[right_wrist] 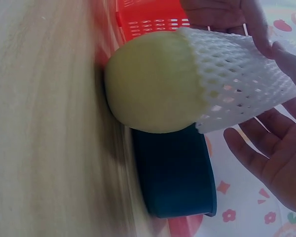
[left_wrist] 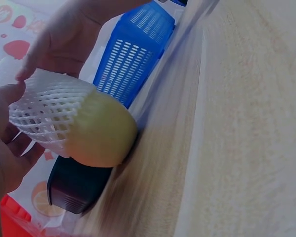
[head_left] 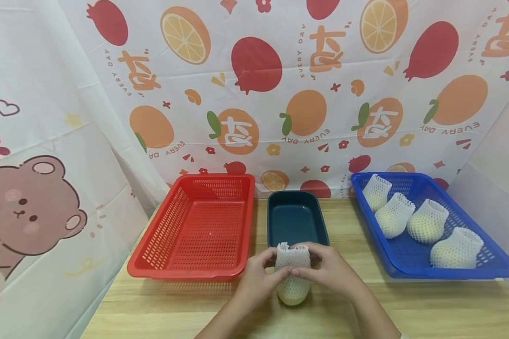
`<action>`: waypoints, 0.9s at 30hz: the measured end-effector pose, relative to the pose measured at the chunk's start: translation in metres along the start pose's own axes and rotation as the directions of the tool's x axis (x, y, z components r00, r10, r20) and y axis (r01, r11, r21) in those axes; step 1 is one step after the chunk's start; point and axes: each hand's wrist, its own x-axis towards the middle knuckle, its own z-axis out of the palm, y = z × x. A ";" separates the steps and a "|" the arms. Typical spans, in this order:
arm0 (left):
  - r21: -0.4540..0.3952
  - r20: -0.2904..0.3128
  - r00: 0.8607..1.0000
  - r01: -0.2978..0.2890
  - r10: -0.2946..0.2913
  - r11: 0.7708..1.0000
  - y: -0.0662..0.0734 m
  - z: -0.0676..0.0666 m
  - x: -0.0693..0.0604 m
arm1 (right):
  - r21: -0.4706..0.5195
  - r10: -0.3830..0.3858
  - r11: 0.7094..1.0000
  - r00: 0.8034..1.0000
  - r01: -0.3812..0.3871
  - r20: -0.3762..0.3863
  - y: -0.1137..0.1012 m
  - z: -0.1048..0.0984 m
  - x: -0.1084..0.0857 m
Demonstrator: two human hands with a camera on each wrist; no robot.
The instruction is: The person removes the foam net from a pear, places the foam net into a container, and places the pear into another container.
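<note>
A pale yellow-green round fruit (head_left: 292,299) (left_wrist: 106,131) (right_wrist: 150,81) stands on the table, its upper part inside a white foam net sleeve (head_left: 293,263) (left_wrist: 54,103) (right_wrist: 237,79). Its lower part shows bare below the net's edge. My left hand (head_left: 258,280) (left_wrist: 7,153) grips the sleeve from the left, thumb on the near side, fingers behind. From the right, my right hand (head_left: 335,273) (right_wrist: 281,153) holds it likewise, the two thumb tips meeting on the net. The sleeve's top end rises between the hands. Some fingertips are hidden behind the net.
Behind the hands is a dark teal tray (head_left: 297,221). A red basket (head_left: 188,273) with nothing in it stands at the left. The blue basket (head_left: 449,272) at the right holds several net-wrapped fruits (head_left: 426,223). A printed cloth (head_left: 254,117) hangs behind.
</note>
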 end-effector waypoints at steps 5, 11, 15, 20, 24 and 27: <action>-0.018 -0.017 1.000 0.018 -0.019 1.000 0.003 0.000 0.000 | 0.030 0.012 0.999 1.000 -0.013 0.024 -0.002 0.002 0.000; -0.038 -0.035 0.999 0.015 -0.017 0.999 0.007 -0.001 0.001 | 0.066 0.019 0.998 1.000 -0.020 0.018 -0.003 0.006 0.001; -0.056 -0.054 0.998 0.023 -0.026 0.998 0.009 -0.001 0.002 | 0.061 0.016 0.998 1.000 -0.016 0.001 -0.003 0.009 0.002; -0.102 -0.086 0.996 0.014 -0.023 0.995 0.009 -0.001 0.003 | 0.061 0.004 0.998 1.000 -0.003 -0.020 -0.004 0.012 0.004; -0.137 -0.098 0.995 -0.009 -0.004 0.991 0.008 -0.001 0.004 | 0.060 0.011 0.998 0.999 -0.009 -0.042 -0.005 0.014 0.005; -0.154 -0.105 0.994 -0.016 0.000 0.988 0.008 -0.001 0.004 | 0.061 0.018 0.998 0.998 -0.015 -0.053 -0.005 0.015 0.006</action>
